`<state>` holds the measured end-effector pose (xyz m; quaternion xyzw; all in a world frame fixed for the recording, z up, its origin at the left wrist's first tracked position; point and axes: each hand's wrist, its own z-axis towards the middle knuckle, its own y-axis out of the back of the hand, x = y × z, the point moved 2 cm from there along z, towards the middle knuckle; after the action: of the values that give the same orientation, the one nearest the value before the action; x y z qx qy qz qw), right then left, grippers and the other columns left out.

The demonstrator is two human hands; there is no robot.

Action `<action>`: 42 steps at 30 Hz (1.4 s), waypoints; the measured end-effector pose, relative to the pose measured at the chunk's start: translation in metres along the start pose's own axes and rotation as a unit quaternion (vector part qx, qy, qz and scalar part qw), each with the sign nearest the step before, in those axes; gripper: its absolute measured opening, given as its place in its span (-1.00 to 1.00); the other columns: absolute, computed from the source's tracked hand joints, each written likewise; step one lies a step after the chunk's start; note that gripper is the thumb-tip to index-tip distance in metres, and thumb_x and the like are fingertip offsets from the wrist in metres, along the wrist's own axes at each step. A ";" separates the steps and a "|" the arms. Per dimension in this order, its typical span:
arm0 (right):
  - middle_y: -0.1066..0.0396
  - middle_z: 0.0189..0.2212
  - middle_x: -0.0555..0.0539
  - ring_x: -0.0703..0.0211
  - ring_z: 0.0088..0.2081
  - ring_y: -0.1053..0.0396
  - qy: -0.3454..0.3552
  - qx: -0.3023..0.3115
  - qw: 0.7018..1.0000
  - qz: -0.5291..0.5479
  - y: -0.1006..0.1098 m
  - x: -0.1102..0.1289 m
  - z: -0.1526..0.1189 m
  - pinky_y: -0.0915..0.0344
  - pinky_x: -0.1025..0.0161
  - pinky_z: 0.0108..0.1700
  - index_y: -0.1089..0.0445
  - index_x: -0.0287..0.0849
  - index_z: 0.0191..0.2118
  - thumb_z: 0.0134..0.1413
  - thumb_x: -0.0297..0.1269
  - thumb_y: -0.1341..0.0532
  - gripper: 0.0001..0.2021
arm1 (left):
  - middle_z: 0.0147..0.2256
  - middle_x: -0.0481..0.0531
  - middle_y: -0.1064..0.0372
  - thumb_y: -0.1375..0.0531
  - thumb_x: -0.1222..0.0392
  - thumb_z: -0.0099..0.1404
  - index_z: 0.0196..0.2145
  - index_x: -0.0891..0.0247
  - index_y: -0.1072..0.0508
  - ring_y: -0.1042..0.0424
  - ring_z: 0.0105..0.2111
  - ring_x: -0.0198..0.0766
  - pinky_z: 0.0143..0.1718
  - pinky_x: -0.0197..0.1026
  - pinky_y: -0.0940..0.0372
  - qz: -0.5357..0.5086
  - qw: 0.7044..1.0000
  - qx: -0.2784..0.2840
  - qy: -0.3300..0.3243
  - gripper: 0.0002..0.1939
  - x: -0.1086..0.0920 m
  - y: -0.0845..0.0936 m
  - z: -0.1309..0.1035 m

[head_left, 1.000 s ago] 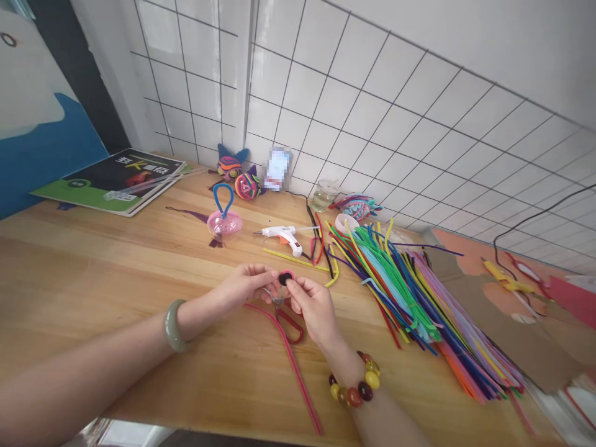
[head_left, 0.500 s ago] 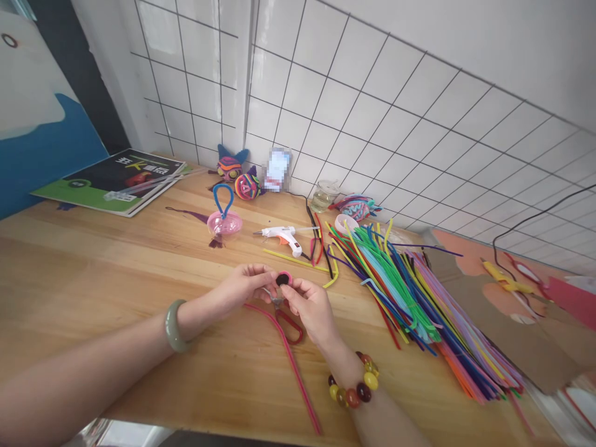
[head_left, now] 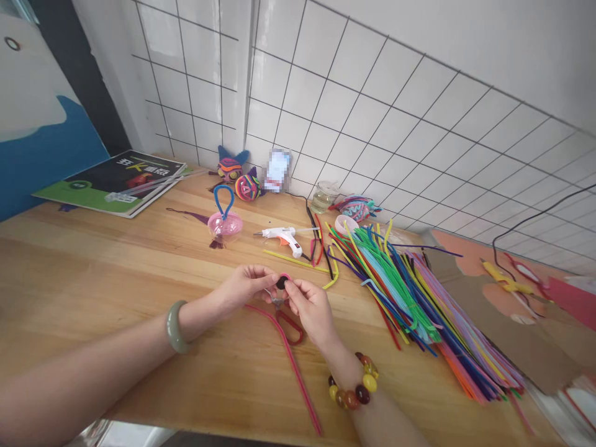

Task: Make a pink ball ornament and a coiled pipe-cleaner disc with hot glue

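Observation:
A small black disc with a pink rim, seemingly a coiled pipe cleaner (head_left: pixel 282 282), is pinched between my two hands above the table. My left hand (head_left: pixel 254 282) grips its left side with closed fingers. On the right side, the thumb and forefinger of my right hand (head_left: pixel 311 307) press on it. Directly below lie scissors with a red handle (head_left: pixel 294 332), partly hidden by the fingers. Beside them, pink pipe cleaners (head_left: pixel 293 357) run bent toward the front edge of the table.
A white glue gun (head_left: pixel 285 237) lies beyond my hands. Left of it is a pink plastic piece (head_left: pixel 228 223) with a blue loop. A heap of coloured pipe cleaners (head_left: pixel 400 292) spreads at right. Yarn-wrapped fish (head_left: pixel 356 207), a phone (head_left: pixel 278 169) and a glass jar (head_left: pixel 323 197) stand along the wall.
My right thumb and forefinger have shifted slightly on the black and pink coil, covering more of it. Both hands stay in nearly the same place.

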<state>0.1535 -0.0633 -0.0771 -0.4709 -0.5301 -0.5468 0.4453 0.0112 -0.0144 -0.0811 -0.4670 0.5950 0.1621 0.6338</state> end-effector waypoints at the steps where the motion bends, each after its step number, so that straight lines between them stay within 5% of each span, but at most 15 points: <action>1: -0.06 -0.75 0.13 0.39 -0.70 0.04 0.001 0.001 1.000 -0.004 0.000 0.001 0.000 0.09 0.39 -0.64 -0.31 -0.21 -0.53 0.03 -0.03 -0.09 -0.66 | -0.53 0.06 -0.44 -0.25 0.12 0.06 -0.42 0.38 -0.48 -0.37 -0.55 -0.35 -0.45 -0.31 -0.27 0.002 1.000 -0.001 0.000 -0.77 0.000 0.000 0.000; 18: -0.12 -0.77 0.10 0.33 -0.70 -0.05 0.030 -0.004 0.991 -0.133 0.016 0.007 0.006 0.01 0.36 -0.61 -0.34 -0.20 -0.53 0.07 -0.03 -0.04 -0.63 | -0.56 0.06 -0.44 -0.20 0.11 0.12 -0.44 0.37 -0.42 -0.40 -0.56 -0.34 -0.50 -0.34 -0.28 0.033 0.999 -0.027 -0.008 -0.78 -0.002 0.005 0.003; 23: -0.37 -0.59 -0.04 0.21 -0.54 -0.26 0.094 -0.158 0.941 -0.283 0.076 0.014 0.022 -0.16 0.31 -0.46 -0.39 -0.22 -0.51 -0.01 -0.08 -0.11 -0.70 | -0.57 0.07 -0.44 -0.19 0.10 0.12 -0.42 0.35 -0.37 -0.42 -0.56 -0.31 -0.59 -0.36 -0.27 0.018 0.998 -0.055 0.003 -0.78 -0.002 0.007 0.003; 26: -0.44 -0.47 -0.14 0.11 -0.44 -0.35 0.050 -0.245 0.864 -0.438 0.128 0.007 0.028 -0.20 0.25 -0.37 -0.43 -0.25 -0.39 -0.09 -0.14 -0.16 -0.74 | -0.58 0.05 -0.43 -0.20 0.09 0.12 -0.41 0.36 -0.37 -0.40 -0.59 -0.34 -0.62 -0.39 -0.26 0.023 0.997 -0.067 0.002 -0.77 -0.003 0.006 0.002; 29: -0.46 -0.36 -0.25 -0.01 -0.33 -0.38 -0.045 -0.242 0.788 -0.564 0.167 -0.007 0.027 -0.19 0.22 -0.37 -0.44 -0.27 -0.28 -0.11 -0.18 -0.17 -0.70 | -0.57 0.06 -0.43 -0.20 0.10 0.11 -0.41 0.37 -0.38 -0.39 -0.59 -0.35 -0.62 -0.39 -0.25 0.020 0.997 -0.071 0.001 -0.77 -0.003 0.006 0.002; 31: -0.47 -0.45 -0.24 -0.02 -0.40 -0.40 -0.066 -0.225 0.784 -0.575 0.178 -0.015 0.024 -0.17 0.22 -0.43 -0.48 -0.25 -0.39 -0.12 -0.21 -0.17 -0.76 | -0.51 0.08 -0.44 -0.21 0.10 0.10 -0.41 0.36 -0.38 -0.40 -0.57 -0.34 -0.62 -0.39 -0.25 0.012 0.997 -0.077 -0.005 -0.77 -0.002 0.007 0.003; 36: -0.46 -0.58 -0.21 -0.03 -0.50 -0.38 -0.055 -0.218 0.788 -0.573 0.177 -0.017 0.021 -0.12 0.21 -0.50 -0.48 -0.19 -0.54 -0.10 -0.25 -0.14 -0.80 | -0.32 0.11 -0.43 -0.21 0.10 0.09 -0.41 0.35 -0.38 -0.41 -0.54 -0.36 -0.61 -0.38 -0.26 -0.002 0.993 -0.115 -0.037 -0.77 -0.001 0.012 0.005; 42: -0.47 -0.33 -0.17 0.09 -0.31 -0.40 0.047 -0.257 0.814 -0.519 0.157 0.000 0.027 -0.23 0.25 -0.29 -0.43 -0.22 -0.27 0.08 -0.20 0.00 -0.70 | -0.35 0.11 -0.42 -0.20 0.08 0.10 -0.40 0.37 -0.39 -0.40 -0.53 -0.36 -0.60 -0.38 -0.25 0.001 0.990 -0.127 -0.054 -0.74 -0.002 0.013 0.006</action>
<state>0.3094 -0.0427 -0.0522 -0.1967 -0.5147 -0.8343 -0.0172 0.0042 -0.0026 -0.0848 -0.5340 0.5350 0.2618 0.6000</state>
